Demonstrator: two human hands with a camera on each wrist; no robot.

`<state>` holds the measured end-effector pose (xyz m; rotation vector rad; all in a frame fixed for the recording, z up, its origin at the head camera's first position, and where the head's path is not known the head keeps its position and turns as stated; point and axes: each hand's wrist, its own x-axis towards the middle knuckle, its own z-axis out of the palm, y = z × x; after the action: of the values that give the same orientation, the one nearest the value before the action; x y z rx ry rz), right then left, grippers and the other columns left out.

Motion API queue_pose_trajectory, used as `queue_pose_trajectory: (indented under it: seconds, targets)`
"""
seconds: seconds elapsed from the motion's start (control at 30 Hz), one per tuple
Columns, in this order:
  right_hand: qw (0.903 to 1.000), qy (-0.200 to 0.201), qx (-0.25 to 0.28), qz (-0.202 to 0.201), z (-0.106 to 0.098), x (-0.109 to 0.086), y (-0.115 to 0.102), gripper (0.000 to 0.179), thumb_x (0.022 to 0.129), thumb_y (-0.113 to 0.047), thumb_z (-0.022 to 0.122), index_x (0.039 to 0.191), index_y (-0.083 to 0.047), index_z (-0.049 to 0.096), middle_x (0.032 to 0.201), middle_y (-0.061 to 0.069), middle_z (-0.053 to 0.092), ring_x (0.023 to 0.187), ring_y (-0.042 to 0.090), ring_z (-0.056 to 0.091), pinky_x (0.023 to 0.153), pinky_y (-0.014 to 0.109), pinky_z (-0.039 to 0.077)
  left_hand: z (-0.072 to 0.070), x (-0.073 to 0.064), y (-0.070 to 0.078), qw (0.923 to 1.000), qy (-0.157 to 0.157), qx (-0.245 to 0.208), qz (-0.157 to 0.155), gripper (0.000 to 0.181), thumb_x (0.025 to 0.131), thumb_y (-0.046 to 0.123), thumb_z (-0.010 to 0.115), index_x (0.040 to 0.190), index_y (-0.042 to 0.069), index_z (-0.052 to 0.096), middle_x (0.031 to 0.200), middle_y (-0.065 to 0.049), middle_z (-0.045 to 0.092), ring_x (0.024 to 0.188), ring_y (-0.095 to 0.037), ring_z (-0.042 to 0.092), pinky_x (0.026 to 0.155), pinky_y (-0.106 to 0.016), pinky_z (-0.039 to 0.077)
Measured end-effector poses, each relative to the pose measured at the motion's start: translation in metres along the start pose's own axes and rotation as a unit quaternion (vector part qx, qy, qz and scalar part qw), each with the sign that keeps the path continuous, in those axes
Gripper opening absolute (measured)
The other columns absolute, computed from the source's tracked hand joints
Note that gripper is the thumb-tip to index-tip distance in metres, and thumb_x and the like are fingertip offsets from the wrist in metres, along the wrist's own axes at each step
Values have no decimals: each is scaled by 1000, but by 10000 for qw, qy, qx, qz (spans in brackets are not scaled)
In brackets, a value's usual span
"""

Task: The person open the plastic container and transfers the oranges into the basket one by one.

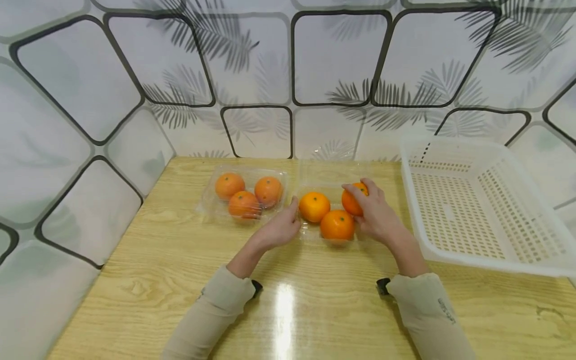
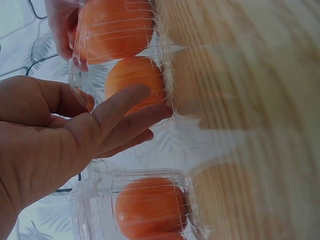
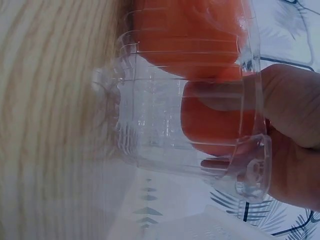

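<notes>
An open clear plastic clamshell box (image 1: 310, 232) stands mid-table, with two mandarins (image 1: 337, 225) in it. My right hand (image 1: 375, 212) grips a third mandarin (image 1: 354, 199) at the box's right end. Through the clear wall in the right wrist view, that mandarin (image 3: 215, 122) hangs above the box floor, thumb and fingers around it. At the left end, my left hand (image 1: 281, 226) holds the box wall. The left wrist view shows its thumb at the rim and its fingers (image 2: 122, 107) stretched along the outer side.
To the left sits another clear plastic box (image 1: 204, 200) with several mandarins (image 1: 243, 204). A white perforated plastic basket (image 1: 450, 212) stands on the right of the wooden table (image 1: 148, 300). Patterned cloth (image 1: 256, 60) hangs behind and at the left.
</notes>
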<state>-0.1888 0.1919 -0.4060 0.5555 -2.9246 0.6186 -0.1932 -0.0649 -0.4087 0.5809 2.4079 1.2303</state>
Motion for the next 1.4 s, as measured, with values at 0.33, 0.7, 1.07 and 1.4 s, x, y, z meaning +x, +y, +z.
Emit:
queue_pose_trajectory:
  seconds: [0.33,0.7,1.07,1.4]
  targets:
    - [9993,-59,338,113,-9,1,-2,73,83,8,72,147,-13,43,152,33,20,129,57,36,90,66,47,-1,2,-1,10000,-8,68,1,66,98,-3,37,154,-11,2,161,-25,4,143,-24,27,120,-40,18]
    - [9941,220,1061,64,-17,-2,-5,75,81,5,76,146,-10,44,150,32,23,121,55,47,96,64,45,-1,2,1,10000,-35,-78,43,67,98,-3,37,154,-11,0,161,-25,2,133,-31,35,111,-40,30]
    - [9861,365,1623,28,-16,-10,-4,76,79,4,78,146,-10,45,148,27,31,121,51,49,99,64,42,1,-2,-1,9999,-23,-110,6,67,98,-2,37,154,-11,0,160,-30,10,128,-33,40,100,-40,36]
    - [9798,502,1929,-147,-16,-11,-3,77,78,0,81,146,-8,46,146,19,39,122,44,50,97,62,45,1,-1,-3,9998,74,-149,106,67,97,-4,38,153,-12,3,161,-27,7,144,-25,26,120,-42,19]
